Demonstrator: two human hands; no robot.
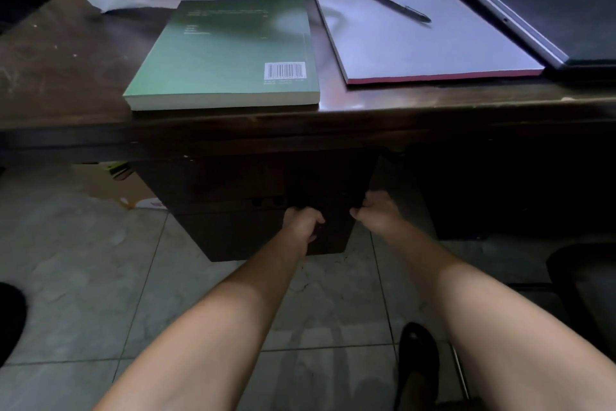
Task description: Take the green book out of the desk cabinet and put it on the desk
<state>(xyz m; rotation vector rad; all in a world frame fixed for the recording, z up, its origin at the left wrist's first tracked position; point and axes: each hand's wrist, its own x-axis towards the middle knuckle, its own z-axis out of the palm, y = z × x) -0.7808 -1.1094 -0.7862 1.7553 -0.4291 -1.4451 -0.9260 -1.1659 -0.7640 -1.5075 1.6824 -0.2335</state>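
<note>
Grip: left hand (304,223) curled closed on the dark front of the desk cabinet (253,207); right hand (375,210) bent at its right edge, closure there too dark to tell; both forearms reach down and forward, neither holding a book. Green book (230,54): flat on the table (60,77), back cover up, near edge at the table's front, beside a white pad (423,40) with pen (397,5). Handling, judged: thick paperback, moderately heavy, somewhat flexible, glossy; best held by spine or long edges.
</note>
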